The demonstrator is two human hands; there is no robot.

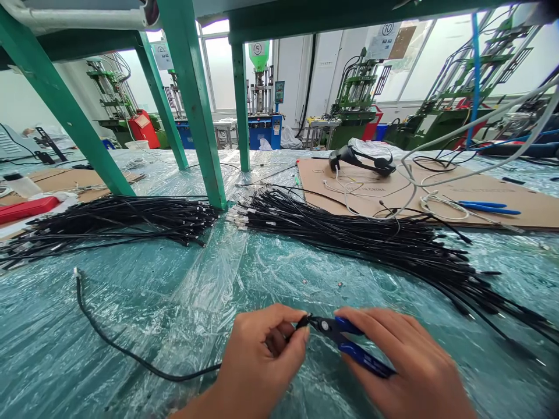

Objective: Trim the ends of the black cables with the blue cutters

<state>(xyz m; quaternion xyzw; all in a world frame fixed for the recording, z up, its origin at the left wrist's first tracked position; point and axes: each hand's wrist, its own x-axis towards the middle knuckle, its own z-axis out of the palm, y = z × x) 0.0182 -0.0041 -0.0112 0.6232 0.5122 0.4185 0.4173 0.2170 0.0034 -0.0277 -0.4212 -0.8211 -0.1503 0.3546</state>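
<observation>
Pinching a light, limp black cable [131, 356] near its end, the left hand [262, 358] sits against blue-handled cutters [349, 343] gripped in the right hand [404, 361], near on the plastic sheet [183, 302].

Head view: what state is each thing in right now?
Left hand, pinching the black cable.
Right hand, gripping the cutters.
Cutters, tips at the left fingers.
Black cable, lying curved on plastic sheeting.
Cable piles, spread loose.
Blue pliers, lying on cardboard.
</observation>
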